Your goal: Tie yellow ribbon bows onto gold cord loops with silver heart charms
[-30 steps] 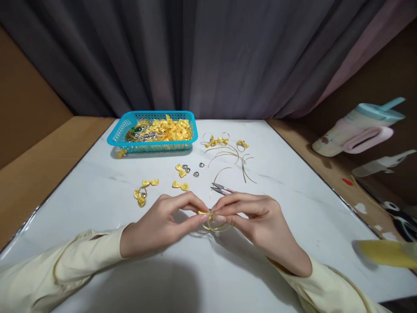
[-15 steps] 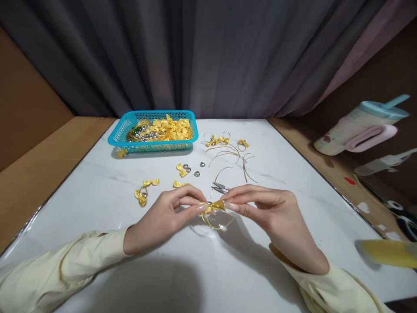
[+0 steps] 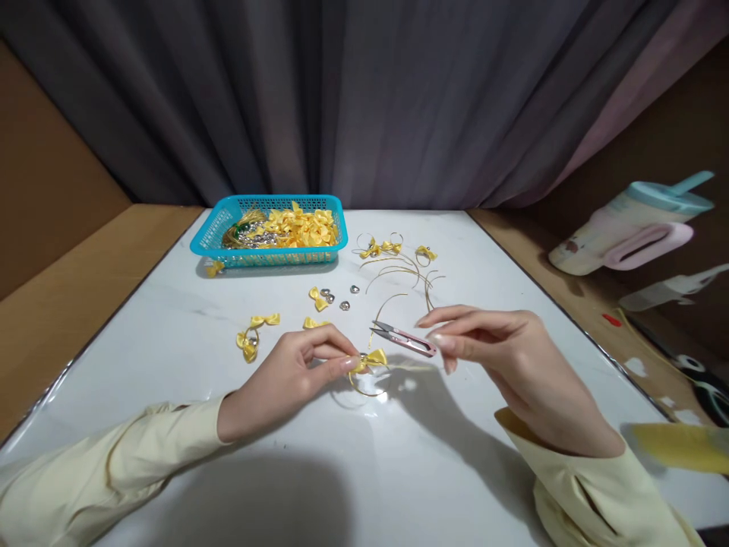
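My left hand (image 3: 304, 370) pinches a yellow satin bow (image 3: 374, 358) with a silvery bead at its middle. A loop of gold cord (image 3: 369, 393) hangs below this bow, and a blurred cord end stretches toward the right. Over the handle end of the pink-handled thread snips (image 3: 407, 341) is my right hand (image 3: 484, 346), its fingers curved and apart. Its thumb overlaps the handle's end in view; whether it touches is unclear. The snips lie on the table with their grey blades pointing left.
A blue basket (image 3: 267, 258) holds yellow bows, silvery beads and gold cord. Heart-shaped beads (image 3: 345, 305), loose bows (image 3: 317, 298) and cut cords (image 3: 392, 271) lie on the marbled table. Finished-looking bow loops (image 3: 249, 343) sit at left. A tumbler (image 3: 620, 224) stands at right.
My right hand has left the bow and moved right to the snips' handle end. The left hand keeps its pinch on the bow; the cord's free end now trails right.
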`<state>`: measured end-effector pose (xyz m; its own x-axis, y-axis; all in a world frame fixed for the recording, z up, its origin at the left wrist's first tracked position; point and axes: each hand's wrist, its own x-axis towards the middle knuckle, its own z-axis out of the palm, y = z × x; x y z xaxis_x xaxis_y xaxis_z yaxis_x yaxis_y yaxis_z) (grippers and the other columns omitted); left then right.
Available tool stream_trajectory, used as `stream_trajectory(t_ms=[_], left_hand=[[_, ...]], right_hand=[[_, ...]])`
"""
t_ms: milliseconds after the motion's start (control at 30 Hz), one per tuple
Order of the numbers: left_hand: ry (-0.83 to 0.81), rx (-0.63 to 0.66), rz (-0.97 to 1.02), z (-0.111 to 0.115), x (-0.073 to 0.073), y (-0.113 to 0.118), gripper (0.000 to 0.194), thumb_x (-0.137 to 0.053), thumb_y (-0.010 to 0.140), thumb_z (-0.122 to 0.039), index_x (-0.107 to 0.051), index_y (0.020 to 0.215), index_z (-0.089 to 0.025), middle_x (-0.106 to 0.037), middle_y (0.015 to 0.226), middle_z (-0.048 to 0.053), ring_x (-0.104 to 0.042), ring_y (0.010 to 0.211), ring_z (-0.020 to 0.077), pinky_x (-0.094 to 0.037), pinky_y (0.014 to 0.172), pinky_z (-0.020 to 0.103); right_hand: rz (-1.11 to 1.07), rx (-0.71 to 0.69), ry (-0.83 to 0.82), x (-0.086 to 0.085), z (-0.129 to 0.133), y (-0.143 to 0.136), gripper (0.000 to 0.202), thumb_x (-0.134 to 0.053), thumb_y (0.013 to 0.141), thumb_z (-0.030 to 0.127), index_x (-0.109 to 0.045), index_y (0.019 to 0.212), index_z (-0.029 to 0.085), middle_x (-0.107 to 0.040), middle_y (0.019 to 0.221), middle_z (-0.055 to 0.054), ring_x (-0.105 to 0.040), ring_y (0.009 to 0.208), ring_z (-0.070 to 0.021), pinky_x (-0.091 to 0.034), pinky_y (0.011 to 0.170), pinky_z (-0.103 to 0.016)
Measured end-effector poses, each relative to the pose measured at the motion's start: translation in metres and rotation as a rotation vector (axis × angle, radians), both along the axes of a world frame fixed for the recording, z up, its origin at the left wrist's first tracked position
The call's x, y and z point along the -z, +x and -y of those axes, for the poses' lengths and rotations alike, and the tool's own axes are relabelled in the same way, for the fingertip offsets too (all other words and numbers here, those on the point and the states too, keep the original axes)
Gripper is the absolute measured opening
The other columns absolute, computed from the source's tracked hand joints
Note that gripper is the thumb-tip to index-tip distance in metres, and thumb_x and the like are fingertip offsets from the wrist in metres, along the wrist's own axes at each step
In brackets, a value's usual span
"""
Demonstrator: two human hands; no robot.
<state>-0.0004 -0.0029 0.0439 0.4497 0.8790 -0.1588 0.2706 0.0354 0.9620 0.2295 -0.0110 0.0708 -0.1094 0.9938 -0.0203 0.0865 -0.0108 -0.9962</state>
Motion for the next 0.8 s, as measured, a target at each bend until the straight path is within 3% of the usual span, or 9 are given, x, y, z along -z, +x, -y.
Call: stream_trajectory(t_ms=[167,500,633,800], left_hand=[[0.051,0.046,-0.031,0.003,0.001,0.000,0.014,-0.058,0.083,-0.031,-0.061,0.083,-0.017,-0.068,0.078,0.000,-0.061,0.075,0.0139,-0.043,0.070,0.024],[0.130,0.065,-0.051,0.008,-0.002,0.003,0.008,-0.055,0.084,-0.025,-0.059,0.085,-0.018,-0.066,0.081,-0.002,-0.062,0.078,0.0116,-0.044,0.068,0.020],[0.252,0.086,-0.108,0.012,-0.003,0.001,0.008,-0.053,0.086,-0.024,-0.059,0.089,-0.021,-0.066,0.083,-0.003,-0.061,0.078,0.0103,-0.045,0.065,0.017],[0.586,0.084,-0.135,0.014,0.004,0.000,0.014,-0.059,0.082,-0.014,-0.058,0.096,-0.018,-0.065,0.086,-0.001,-0.060,0.076,0.0089,-0.045,0.068,0.016]], right_hand=[[0.147,-0.192,-0.075,0.009,0.007,-0.019,0.005,-0.072,0.069,0.019,-0.074,0.064,0.021,-0.068,0.094,-0.004,-0.061,0.069,-0.0125,-0.049,0.059,-0.023],[-0.029,-0.227,-0.118,0.024,0.009,-0.031,0.008,-0.072,0.071,0.025,-0.073,0.068,0.018,-0.067,0.077,-0.003,-0.058,0.067,-0.0114,-0.047,0.060,-0.022],[-0.045,-0.170,-0.107,0.023,0.010,-0.033,0.006,-0.072,0.070,0.023,-0.073,0.067,0.018,-0.067,0.076,-0.004,-0.059,0.070,-0.0126,-0.048,0.063,-0.023],[-0.007,-0.152,-0.041,0.022,0.011,-0.032,0.005,-0.073,0.070,0.024,-0.074,0.068,0.020,-0.067,0.078,-0.004,-0.059,0.068,-0.0126,-0.048,0.061,-0.023]])
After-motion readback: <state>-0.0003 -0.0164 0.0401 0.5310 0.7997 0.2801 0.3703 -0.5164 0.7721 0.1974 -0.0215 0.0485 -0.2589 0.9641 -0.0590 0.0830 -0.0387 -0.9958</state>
